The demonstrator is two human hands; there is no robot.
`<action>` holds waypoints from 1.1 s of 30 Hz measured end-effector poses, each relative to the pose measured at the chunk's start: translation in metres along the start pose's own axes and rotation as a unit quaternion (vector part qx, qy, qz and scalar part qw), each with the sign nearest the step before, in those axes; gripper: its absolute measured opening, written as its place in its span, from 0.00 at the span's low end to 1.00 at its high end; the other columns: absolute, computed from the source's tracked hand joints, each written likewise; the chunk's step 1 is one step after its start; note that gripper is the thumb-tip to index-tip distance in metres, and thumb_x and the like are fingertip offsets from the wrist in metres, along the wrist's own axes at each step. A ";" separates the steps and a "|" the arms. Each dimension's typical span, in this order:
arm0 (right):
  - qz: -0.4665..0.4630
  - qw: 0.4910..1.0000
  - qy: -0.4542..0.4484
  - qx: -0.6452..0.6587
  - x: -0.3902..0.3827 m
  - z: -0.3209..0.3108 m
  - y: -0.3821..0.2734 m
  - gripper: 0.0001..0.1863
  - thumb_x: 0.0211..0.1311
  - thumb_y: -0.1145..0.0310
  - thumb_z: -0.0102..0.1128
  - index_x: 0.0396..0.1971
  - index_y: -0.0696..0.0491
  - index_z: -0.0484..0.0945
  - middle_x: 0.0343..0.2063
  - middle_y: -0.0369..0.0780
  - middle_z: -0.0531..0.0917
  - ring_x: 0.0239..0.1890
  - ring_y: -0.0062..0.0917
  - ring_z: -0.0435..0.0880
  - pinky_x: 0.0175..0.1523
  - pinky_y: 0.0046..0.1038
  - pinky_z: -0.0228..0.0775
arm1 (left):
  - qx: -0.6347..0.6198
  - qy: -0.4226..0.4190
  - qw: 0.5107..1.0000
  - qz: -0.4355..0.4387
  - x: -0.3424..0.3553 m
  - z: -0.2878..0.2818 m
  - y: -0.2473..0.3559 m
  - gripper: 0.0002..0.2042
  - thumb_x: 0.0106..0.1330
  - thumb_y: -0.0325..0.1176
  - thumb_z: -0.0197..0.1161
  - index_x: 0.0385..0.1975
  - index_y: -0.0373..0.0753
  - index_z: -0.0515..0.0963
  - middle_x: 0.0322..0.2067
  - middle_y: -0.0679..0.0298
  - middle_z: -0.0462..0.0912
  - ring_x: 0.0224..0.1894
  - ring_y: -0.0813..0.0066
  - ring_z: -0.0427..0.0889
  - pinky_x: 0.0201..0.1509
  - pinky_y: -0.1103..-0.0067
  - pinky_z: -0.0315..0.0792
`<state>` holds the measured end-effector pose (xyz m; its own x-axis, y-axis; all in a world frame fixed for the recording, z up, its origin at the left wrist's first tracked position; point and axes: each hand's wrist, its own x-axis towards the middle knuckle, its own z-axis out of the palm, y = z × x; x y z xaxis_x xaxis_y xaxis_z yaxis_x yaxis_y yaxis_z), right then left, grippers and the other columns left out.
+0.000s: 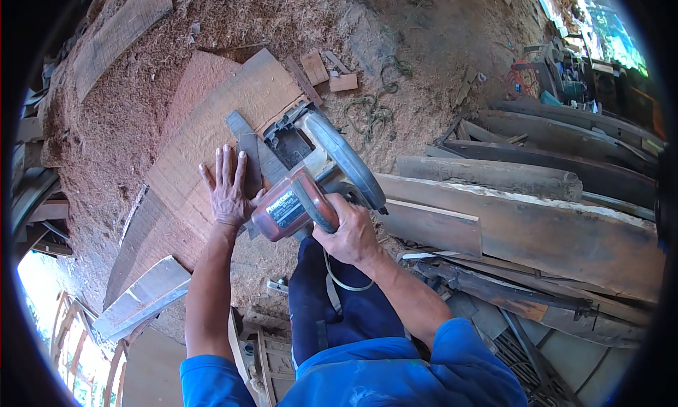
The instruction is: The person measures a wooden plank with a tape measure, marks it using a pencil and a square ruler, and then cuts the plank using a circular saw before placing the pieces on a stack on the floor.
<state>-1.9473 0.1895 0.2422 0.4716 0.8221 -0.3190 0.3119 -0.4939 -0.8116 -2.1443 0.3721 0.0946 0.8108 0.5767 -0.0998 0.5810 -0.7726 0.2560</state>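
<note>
My right hand [353, 234] is wrapped round the rear handle of a circular saw [282, 208] with a red motor housing and a grey blade guard. The saw rests near the right end of a wide wooden board [191, 149] dusted with sawdust. My left hand [231, 193] presses flat on that board, fingers spread, its thumb close to the saw's housing. Between the left fingers and the saw lies a dark, flat angled piece [265, 158], perhaps a guide. The blade is hidden under the guard.
Long planks [515, 216] are stacked along the right side. Several wood offcuts [344, 82] and a tangled green cord [371, 114] lie on the sawdust-covered ground beyond the board. A curved plank [120, 36] lies at the far left. A pale cable [349, 287] hangs by my leg.
</note>
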 end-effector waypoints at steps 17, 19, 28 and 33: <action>-0.004 1.000 -0.005 0.008 0.025 0.004 -0.010 0.22 0.47 0.71 0.71 0.42 0.57 0.73 0.26 0.49 0.83 0.31 0.47 0.86 0.38 0.42 0.78 | 0.019 -0.030 0.999 0.001 -0.002 0.006 -0.005 0.41 0.65 0.60 0.54 0.76 0.48 0.52 0.77 0.51 0.44 0.79 0.53 0.39 0.75 0.45 0.22; -0.002 1.000 -0.008 0.010 0.028 0.005 -0.012 0.22 0.47 0.71 0.71 0.42 0.57 0.73 0.26 0.49 0.83 0.31 0.47 0.85 0.37 0.42 0.78 | 0.031 -0.030 0.999 0.002 -0.003 0.007 -0.007 0.40 0.65 0.58 0.54 0.75 0.49 0.53 0.77 0.51 0.44 0.79 0.52 0.39 0.75 0.45 0.22; -0.002 1.000 -0.009 0.017 0.040 0.006 -0.020 0.21 0.48 0.70 0.71 0.41 0.57 0.73 0.25 0.50 0.83 0.30 0.47 0.85 0.37 0.42 0.78 | 0.057 -0.050 0.997 0.008 -0.003 0.005 -0.005 0.41 0.63 0.55 0.56 0.75 0.46 0.54 0.76 0.48 0.44 0.79 0.51 0.39 0.75 0.43 0.22; -0.017 1.000 0.012 0.019 0.048 0.009 -0.024 0.15 0.51 0.72 0.68 0.39 0.57 0.75 0.23 0.48 0.83 0.28 0.44 0.86 0.35 0.38 0.78 | 0.053 -0.037 0.998 0.009 0.000 0.001 -0.003 0.40 0.62 0.55 0.58 0.73 0.45 0.58 0.76 0.47 0.47 0.79 0.50 0.41 0.74 0.41 0.22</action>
<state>-1.9393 0.2437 0.2419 0.4816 0.8305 -0.2800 0.2963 -0.4549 -0.8398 -2.1460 0.3735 0.0927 0.8223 0.5438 -0.1674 0.5668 -0.8090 0.1559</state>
